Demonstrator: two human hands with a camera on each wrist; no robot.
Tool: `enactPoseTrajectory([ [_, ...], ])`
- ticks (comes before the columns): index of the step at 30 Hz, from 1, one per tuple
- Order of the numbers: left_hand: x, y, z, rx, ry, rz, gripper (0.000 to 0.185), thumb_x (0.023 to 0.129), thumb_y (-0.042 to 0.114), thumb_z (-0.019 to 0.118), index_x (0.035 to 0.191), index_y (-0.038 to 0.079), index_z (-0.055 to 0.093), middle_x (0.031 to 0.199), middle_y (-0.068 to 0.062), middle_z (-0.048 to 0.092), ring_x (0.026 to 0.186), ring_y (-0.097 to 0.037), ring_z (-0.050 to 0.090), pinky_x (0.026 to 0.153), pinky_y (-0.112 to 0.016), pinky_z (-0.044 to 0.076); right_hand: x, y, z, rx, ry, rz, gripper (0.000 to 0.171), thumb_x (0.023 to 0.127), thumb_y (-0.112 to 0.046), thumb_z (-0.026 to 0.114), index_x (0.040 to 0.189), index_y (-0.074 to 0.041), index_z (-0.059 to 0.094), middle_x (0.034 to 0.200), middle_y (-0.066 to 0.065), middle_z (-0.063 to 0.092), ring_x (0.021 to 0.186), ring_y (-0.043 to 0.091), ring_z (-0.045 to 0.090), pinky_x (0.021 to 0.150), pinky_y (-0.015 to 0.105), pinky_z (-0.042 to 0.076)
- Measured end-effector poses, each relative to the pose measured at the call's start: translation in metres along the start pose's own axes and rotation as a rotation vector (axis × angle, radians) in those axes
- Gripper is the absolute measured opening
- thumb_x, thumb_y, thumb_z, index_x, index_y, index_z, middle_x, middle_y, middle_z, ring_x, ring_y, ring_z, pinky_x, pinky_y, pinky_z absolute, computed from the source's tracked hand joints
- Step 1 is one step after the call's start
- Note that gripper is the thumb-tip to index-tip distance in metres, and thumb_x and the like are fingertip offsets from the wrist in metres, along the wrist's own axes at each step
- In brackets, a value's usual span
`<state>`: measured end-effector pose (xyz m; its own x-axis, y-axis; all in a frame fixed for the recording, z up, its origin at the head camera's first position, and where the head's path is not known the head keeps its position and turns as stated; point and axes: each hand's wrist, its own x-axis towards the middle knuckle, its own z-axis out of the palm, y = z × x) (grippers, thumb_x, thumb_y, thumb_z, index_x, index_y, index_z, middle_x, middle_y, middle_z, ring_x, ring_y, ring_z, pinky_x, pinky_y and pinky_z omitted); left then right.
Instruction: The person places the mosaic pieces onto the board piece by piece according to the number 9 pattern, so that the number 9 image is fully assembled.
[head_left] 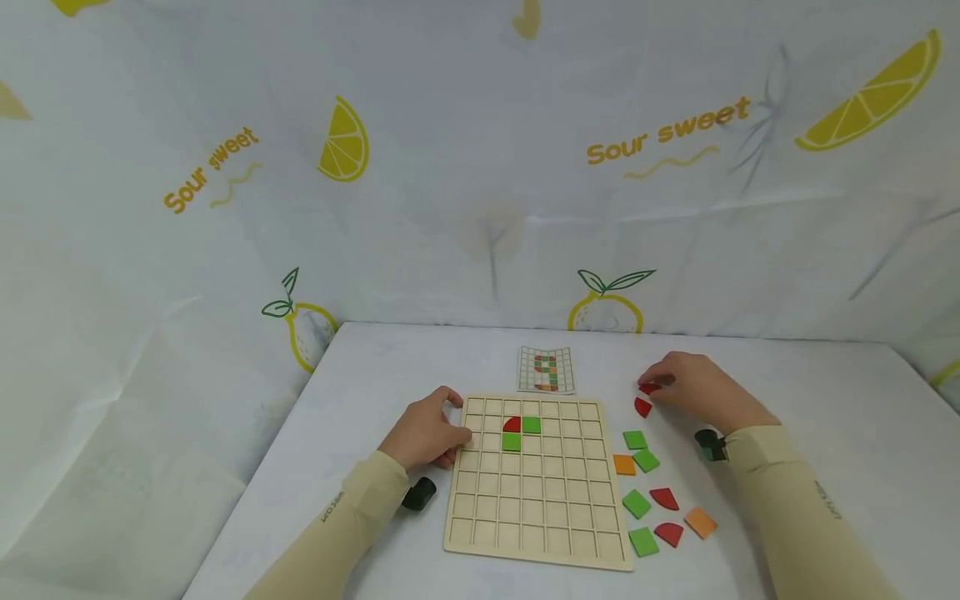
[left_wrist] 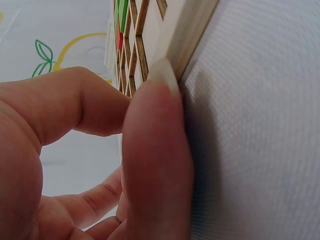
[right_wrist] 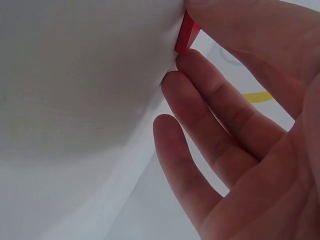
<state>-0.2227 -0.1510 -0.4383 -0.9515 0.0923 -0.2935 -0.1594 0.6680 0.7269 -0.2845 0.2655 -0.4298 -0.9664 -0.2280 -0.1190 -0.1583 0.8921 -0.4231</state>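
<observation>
My left hand [head_left: 427,429] rests at the left edge of a pale wooden grid board [head_left: 517,508]. In the left wrist view, the thumb touches the board's side and the bent index finger lies against the edge. On the board sit a red quarter-circle tile [head_left: 513,425] and two green square tiles, one to its right [head_left: 532,425] and one below it [head_left: 512,442]. Right of the board, my right hand [head_left: 693,387] pinches another red quarter-circle tile [right_wrist: 186,32] at its fingertips, close to the tabletop. Part of that tile is hidden by the fingers.
A patterned grid card [head_left: 546,371] lies behind the board. Right of the board are a near red tile [head_left: 642,407], several green squares [head_left: 637,503], two orange squares [head_left: 701,522] and two more red quarter-circles [head_left: 664,498]. A lemon-printed white cloth [head_left: 480,208] hangs behind.
</observation>
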Motion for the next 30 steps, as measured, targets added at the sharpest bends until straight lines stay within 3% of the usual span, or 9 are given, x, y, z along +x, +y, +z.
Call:
enactPoseTrajectory([
  [18, -0.001, 0.001, -0.001, -0.021, -0.005, 0.011, 0.050, 0.093, 0.017, 0.076, 0.138, 0.010, 0.056, 0.076, -0.008, 0.070, 0.056, -0.016, 0.066, 0.057, -0.028, 0.058, -0.002, 0.008, -0.008, -0.006, -0.041, 0.034, 0.026, 0.094, -0.007, 0.076, 0.120, -0.005, 0.080, 0.116, 0.018, 0.074, 0.107, 0.035, 0.065, 0.098, 0.059, 0.058],
  [30, 0.000, 0.000, -0.001, -0.022, -0.006, 0.013, 0.050, 0.092, 0.016, 0.076, 0.138, 0.010, 0.056, 0.076, -0.008, 0.070, 0.055, -0.015, 0.066, 0.057, -0.028, 0.058, -0.002, 0.014, -0.008, -0.005, -0.034, 0.018, 0.026, 0.095, -0.012, 0.077, 0.118, -0.002, 0.079, 0.112, 0.015, 0.077, 0.104, 0.033, 0.066, 0.098, 0.058, 0.057],
])
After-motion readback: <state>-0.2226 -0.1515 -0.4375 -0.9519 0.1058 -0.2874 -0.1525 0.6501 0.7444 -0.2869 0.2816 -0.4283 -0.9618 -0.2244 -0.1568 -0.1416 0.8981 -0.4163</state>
